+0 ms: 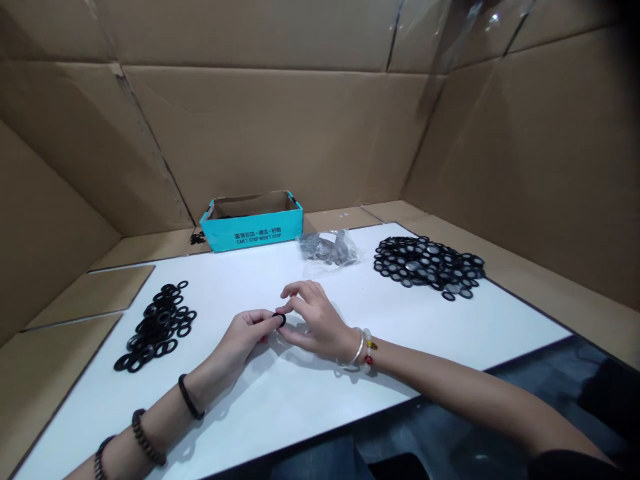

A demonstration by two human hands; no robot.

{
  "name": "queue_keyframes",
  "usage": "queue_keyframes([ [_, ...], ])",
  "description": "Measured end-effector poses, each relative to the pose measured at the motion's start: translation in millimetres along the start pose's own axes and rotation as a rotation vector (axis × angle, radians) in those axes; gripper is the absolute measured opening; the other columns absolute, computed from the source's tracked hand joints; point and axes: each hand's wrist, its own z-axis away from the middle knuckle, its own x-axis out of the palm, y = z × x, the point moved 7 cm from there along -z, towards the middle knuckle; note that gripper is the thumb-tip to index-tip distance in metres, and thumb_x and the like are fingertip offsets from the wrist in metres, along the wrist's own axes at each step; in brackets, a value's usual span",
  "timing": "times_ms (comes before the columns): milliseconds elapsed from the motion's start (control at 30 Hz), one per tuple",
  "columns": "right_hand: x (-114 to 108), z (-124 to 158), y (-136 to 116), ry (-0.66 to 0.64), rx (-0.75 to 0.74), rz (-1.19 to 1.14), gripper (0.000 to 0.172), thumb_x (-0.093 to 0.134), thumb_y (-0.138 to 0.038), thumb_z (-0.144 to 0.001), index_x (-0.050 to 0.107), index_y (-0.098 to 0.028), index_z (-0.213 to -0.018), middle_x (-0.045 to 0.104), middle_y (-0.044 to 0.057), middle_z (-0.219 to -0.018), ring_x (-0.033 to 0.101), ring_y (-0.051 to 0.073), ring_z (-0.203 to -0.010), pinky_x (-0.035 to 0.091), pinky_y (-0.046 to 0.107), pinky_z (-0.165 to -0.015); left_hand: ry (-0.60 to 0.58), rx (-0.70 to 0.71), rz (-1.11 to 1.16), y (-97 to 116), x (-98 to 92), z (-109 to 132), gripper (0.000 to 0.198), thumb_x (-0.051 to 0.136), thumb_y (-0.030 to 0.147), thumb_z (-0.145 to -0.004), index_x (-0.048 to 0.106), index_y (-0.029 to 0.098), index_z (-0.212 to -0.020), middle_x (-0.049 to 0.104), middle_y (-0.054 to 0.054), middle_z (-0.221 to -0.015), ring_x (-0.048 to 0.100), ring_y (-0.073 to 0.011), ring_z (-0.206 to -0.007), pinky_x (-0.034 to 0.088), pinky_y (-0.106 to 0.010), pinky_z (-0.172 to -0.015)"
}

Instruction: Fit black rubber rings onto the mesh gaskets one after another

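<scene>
My left hand (246, 337) and my right hand (311, 319) meet over the middle of the white board (280, 393). Between their fingertips is a small black ring (279, 319), pinched by the left fingers, with the right thumb and forefinger pressed onto it. A heap of plain black rings (156, 325) lies to the left of my left hand. A larger heap of black rings with grey discs inside (428, 265) lies at the far right of the board.
A clear plastic bag of grey discs (327, 247) lies beyond my hands. A teal cardboard box (253, 223) stands open at the back edge. Brown cardboard walls (280, 133) enclose the place on three sides. The board's near edge overhangs my dark lap.
</scene>
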Motion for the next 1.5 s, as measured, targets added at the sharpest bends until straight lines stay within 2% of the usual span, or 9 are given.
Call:
queue_keyframes([
  [167,-4.0,0.4,1.9,0.075,0.071,0.016,0.016,0.062,-0.028,-0.073,0.053,-0.017,-0.080,0.055,0.009,-0.095,0.050,0.022,-0.091,0.038,0.037,-0.078,-0.002,0.001,0.040,4.1,3.5,4.7,0.025,0.068,0.035,-0.066,0.057,0.013,-0.061,0.038,0.006,-0.049,0.031,-0.0055,-0.047,0.021,-0.019,-0.045],
  [333,-1.0,-0.3,-2.4,-0.045,0.008,0.021,0.033,0.058,-0.027,-0.075,0.053,-0.019,-0.107,0.051,0.010,-0.116,0.045,0.024,-0.107,0.034,0.041,-0.087,-0.018,0.030,0.048,7.6,4.3,6.0,0.022,0.068,0.032,-0.066,0.060,0.012,-0.064,0.046,0.003,-0.056,0.034,-0.0064,-0.051,0.025,-0.020,-0.048],
  [433,1.3,0.0,-2.2,-0.094,-0.026,0.034,0.025,0.054,-0.025,-0.078,0.056,-0.021,-0.103,0.051,0.009,-0.120,0.045,0.024,-0.108,0.032,0.042,-0.088,-0.015,0.024,0.037,5.6,3.2,5.3,0.021,0.068,0.032,-0.066,0.062,0.012,-0.066,0.048,0.002,-0.058,0.033,-0.0062,-0.051,0.022,-0.020,-0.047],
  [667,3.2,-0.8,2.1,-0.086,0.013,0.027,0.012,0.056,-0.028,-0.080,0.056,-0.019,-0.086,0.056,0.009,-0.104,0.048,0.022,-0.099,0.033,0.040,-0.084,-0.018,0.002,0.015,4.8,5.1,6.0,0.023,0.069,0.033,-0.065,0.059,0.012,-0.061,0.041,0.005,-0.051,0.028,-0.0051,-0.047,0.016,-0.022,-0.044],
  [833,-1.2,-4.4,4.1,-0.188,-0.032,-0.046,0.019,0.058,-0.032,-0.081,0.058,-0.019,-0.095,0.054,0.009,-0.107,0.047,0.021,-0.098,0.035,0.039,-0.084,-0.024,-0.007,-0.004,4.5,5.7,6.1,0.027,0.069,0.035,-0.064,0.055,0.013,-0.056,0.037,0.006,-0.047,0.027,-0.0049,-0.045,0.015,-0.022,-0.044],
  [933,-3.5,-6.1,4.8,-0.236,-0.090,-0.080,0.017,0.057,-0.028,-0.083,0.059,-0.020,-0.098,0.055,0.008,-0.108,0.047,0.020,-0.097,0.037,0.038,-0.084,-0.015,-0.012,-0.021,1.7,4.6,5.2,0.027,0.069,0.036,-0.064,0.056,0.013,-0.057,0.037,0.006,-0.047,0.027,-0.0050,-0.045,0.015,-0.022,-0.044],
  [1067,-5.1,-6.0,4.4,-0.167,-0.135,-0.050,0.010,0.055,-0.024,-0.083,0.061,-0.020,-0.091,0.058,0.008,-0.100,0.048,0.020,-0.092,0.039,0.038,-0.081,-0.009,-0.019,-0.019,-0.5,5.3,5.5,0.026,0.070,0.036,-0.062,0.059,0.013,-0.058,0.039,0.005,-0.049,0.029,-0.0057,-0.046,0.018,-0.022,-0.045],
  [1333,-3.0,-2.7,1.3,-0.104,-0.173,-0.024,0.010,0.051,-0.022,-0.085,0.060,-0.020,-0.088,0.059,0.007,-0.093,0.048,0.020,-0.088,0.040,0.037,-0.079,-0.036,-0.032,-0.009,-0.6,5.8,6.4,0.024,0.070,0.035,-0.060,0.061,0.013,-0.058,0.041,0.005,-0.050,0.031,-0.0064,-0.048,0.019,-0.022,-0.047],
  [1500,-5.2,-4.9,0.8,-0.116,-0.165,-0.030,0.014,0.058,-0.031,-0.082,0.057,-0.017,-0.085,0.058,0.008,-0.092,0.048,0.019,-0.086,0.040,0.035,-0.076,-0.067,0.006,-0.033,6.0,8.0,8.1,0.022,0.067,0.034,-0.065,0.062,0.014,-0.058,0.043,0.004,-0.051,0.033,-0.0069,-0.050,0.022,-0.023,-0.049],
])
